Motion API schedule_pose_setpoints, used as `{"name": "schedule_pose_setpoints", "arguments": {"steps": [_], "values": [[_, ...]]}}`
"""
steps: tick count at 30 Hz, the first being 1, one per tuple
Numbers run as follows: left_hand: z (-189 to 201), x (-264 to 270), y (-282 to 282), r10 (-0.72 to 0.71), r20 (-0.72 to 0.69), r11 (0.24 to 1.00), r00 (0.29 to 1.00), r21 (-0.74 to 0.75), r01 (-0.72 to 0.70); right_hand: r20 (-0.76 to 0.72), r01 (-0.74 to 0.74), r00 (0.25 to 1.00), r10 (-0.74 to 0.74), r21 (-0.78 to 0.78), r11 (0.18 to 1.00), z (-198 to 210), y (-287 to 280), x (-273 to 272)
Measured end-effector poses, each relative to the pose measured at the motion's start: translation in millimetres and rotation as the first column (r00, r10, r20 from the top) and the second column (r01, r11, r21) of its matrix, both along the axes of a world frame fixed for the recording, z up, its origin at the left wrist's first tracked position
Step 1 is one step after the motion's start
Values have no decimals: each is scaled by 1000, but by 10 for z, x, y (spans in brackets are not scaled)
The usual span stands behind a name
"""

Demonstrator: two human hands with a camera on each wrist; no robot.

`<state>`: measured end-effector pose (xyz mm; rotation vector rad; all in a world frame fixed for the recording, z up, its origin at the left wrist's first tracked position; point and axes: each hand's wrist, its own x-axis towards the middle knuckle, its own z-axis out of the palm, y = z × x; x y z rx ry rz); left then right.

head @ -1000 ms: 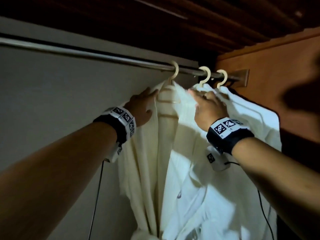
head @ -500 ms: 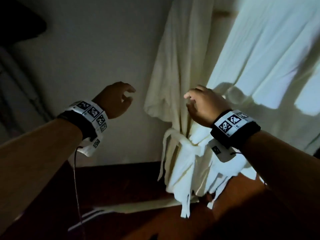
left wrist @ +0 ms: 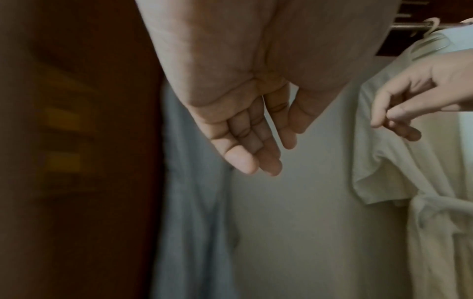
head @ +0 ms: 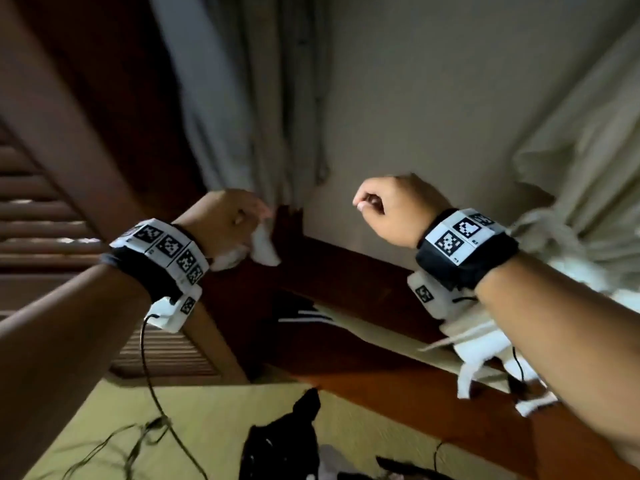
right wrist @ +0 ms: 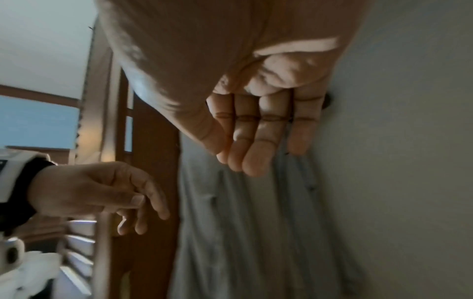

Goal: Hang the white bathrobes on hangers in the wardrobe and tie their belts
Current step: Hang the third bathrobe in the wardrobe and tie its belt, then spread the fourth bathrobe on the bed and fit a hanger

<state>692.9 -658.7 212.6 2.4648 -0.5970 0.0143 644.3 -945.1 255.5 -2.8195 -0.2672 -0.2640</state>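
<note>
While both grips hung in the air in front of the wardrobe, neither of yours was on a robe.

- Left grip (head: 228, 223): released. The left wrist view showed the fingers relaxed and the palm bare. A white patch under it in the head view was too blurred to name.
- Right grip (head: 391, 211): loosely curled, thumb near the forefinger, nothing in it. It read as slack, not clenched.
- White bathrobe (left wrist: 399, 161): it hung at the far right of the wardrobe on a hanger (left wrist: 432, 38) whose hook sat over the rail (left wrist: 407, 26). It was well apart from your left grip and just behind your right wrist.
- Belt (left wrist: 440, 208): it was drawn round the robe's waist and gathered at the front. In the head view loose white ends dangled below your right forearm. It looked knotted, though blur kept you from checking how firmly.
- Grey cloth (head: 249, 98): it hung to the left, beside the louvred door (head: 45, 216). It is not part of the job.
- Floor (head: 207, 410): cables and a dark item lay there. No white robe was in sight.

Judgement: for the robe in view, hanging and tying looked done. How many robes hung in that white mass you could not tell, so a second one may have been finished or may have been out of frame. What was left, at most, was finding any other robe and checking the knot.
</note>
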Motion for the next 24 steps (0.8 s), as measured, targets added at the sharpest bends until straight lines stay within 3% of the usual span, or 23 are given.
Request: {"name": "schedule_pose_setpoints", "arguments": {"steps": [5,9,12,16,20,22,24], "values": [[-8,-533,1771,295,-42,954,955,-35,-297,-29,-325,944,327,59,944,-4,1833,268],[-44,-1192,3094,512,0,859,859,12,-512,-24,-607,791,611,98,789,-17,3317,262],[-206,-1774,3892,714,-61,695,697,-59,-717,-54,-767,634,772,85,636,-59,4288,116],[-459,-2494,4694,903,-123,404,412,-83,-911,-109,-877,463,879,85,473,-245,5418,-10],[-521,-3100,5181,965,-179,185,193,-60,-981,-212,-943,312,926,47,328,-425,6417,-11],[-463,-3381,5354,984,-151,77,91,-93,-993,-193,-963,256,947,35,268,-480,6893,-7],[-380,-3617,5464,989,-149,-20,-15,-29,-999,-177,-975,208,962,40,218,-515,7300,-25]]}}
